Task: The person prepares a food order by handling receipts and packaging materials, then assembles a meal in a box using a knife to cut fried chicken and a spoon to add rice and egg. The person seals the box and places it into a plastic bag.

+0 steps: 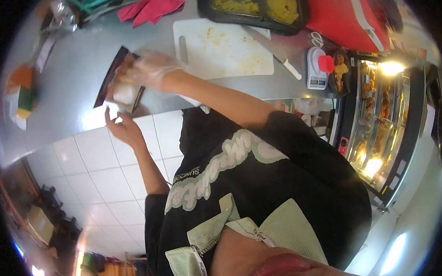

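Note:
A dark-rimmed food tray (111, 74) lies near the front edge of the steel counter, with a white rounded item (123, 93) and other food that is blurred. My right hand (154, 69), in a clear plastic glove, reaches over the tray's far right part; its fingers are blurred, so I cannot tell whether they grip anything. My bare left hand (125, 130) is at the counter's front edge beside the tray's near end, fingers apart and holding nothing. Right of the tray lies a stained white cutting board (225, 52), and a knife with a white handle (291, 68) rests across its right side.
A black two-part tray of yellow-green food (255, 25) stands behind the board. Further right are a kitchen scale (316, 70) with a red-lidded container, scissors (316, 39), a red bag (348, 16) and a lit food display case (381, 125). A pink cloth (151, 9) lies at the back.

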{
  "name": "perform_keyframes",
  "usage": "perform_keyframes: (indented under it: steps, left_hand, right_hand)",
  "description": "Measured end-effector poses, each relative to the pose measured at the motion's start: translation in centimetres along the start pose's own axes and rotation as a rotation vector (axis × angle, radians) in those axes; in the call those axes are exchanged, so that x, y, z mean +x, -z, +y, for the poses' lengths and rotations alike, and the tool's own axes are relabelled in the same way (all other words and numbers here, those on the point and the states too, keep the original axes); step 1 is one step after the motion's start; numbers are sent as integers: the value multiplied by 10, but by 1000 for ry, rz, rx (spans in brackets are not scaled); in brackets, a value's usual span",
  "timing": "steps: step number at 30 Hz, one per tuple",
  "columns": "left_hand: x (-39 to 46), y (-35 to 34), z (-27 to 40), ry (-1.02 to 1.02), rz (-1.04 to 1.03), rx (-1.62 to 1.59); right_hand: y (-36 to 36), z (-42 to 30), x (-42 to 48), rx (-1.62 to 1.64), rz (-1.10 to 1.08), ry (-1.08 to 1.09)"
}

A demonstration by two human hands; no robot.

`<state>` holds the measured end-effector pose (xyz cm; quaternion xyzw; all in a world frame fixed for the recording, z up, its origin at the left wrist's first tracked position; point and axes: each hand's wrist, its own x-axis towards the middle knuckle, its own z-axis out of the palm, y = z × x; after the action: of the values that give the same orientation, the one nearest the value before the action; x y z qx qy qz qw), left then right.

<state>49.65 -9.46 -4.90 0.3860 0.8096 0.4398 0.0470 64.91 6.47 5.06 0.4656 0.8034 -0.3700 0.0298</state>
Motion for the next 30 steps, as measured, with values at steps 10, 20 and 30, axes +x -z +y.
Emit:
perform_keyframes:
  steps: [10,20,30]
  left_hand:
    - [3,-84,174,510,-842,-809]
    - [40,-238,180,965,-679,-933]
    - [42,-183,331,620,-907,-1139]
  right_hand:
    - [51,331,-148,1669,900,-614]
    - [81,391,-147,2160,762,-372]
    - [182,309,-138,1793,1310,-113]
